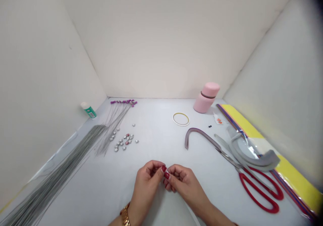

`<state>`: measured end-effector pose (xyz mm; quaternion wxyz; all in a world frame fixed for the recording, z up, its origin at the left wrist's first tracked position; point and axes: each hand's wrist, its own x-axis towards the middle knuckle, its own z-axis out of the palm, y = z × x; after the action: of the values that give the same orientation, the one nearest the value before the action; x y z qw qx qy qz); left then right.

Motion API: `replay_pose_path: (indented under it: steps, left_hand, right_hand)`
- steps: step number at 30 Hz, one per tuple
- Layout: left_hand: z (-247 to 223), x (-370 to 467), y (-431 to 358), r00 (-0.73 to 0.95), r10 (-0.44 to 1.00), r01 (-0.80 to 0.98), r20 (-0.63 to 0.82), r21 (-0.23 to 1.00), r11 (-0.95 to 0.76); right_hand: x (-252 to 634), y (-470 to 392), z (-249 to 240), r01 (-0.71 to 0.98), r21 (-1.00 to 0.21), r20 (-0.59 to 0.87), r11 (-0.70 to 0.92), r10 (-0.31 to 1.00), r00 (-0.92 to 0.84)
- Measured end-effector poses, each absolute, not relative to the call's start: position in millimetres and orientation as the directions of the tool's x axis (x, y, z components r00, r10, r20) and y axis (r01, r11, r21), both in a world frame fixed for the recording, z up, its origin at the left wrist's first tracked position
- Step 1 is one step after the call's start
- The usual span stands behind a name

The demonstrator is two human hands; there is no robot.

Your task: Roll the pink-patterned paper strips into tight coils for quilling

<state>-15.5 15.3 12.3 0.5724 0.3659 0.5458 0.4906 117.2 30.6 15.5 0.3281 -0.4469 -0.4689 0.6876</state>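
My left hand and my right hand meet low in the middle, thumbs and fingertips pinched together. A tiny pale bit shows between the red-painted nails, too small and covered to name. Below my right wrist a pale strip runs down toward the bottom edge; whether it joins what I pinch, I cannot tell. Ahead and to the left lie several small silver folded stars, a couple of them reddish.
Left: a bundle of grey wires, purple-tipped stems and a green-white tube. Right: red-handled scissors, curled grey strips, packed coloured paper, a pink bottle and a tape ring.
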Motion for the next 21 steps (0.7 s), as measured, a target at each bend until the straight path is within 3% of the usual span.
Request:
replay_pose_path:
  steps: [7,16,21]
  left_hand:
    - [12.2,-18.7,17.6,0.007,0.971,-0.109,-0.238,0.965,0.237]
    - [6.8,-13.6,16.1,-0.049,0.947,-0.220,-0.317,0.928,0.300]
    - [11.6,-12.6,14.0,-0.123,0.956,-0.126,-0.267,0.960,0.251]
  right_hand:
    - [119.2,30.5,10.4,-0.029,-0.946,-0.284,-0.324,0.867,-0.410]
    - [117.4,30.5,12.0,-0.013,-0.912,-0.369,-0.410,0.833,-0.412]
    - [116.8,29.8,12.6,-0.063,-0.896,-0.379,-0.439,0.831,-0.407]
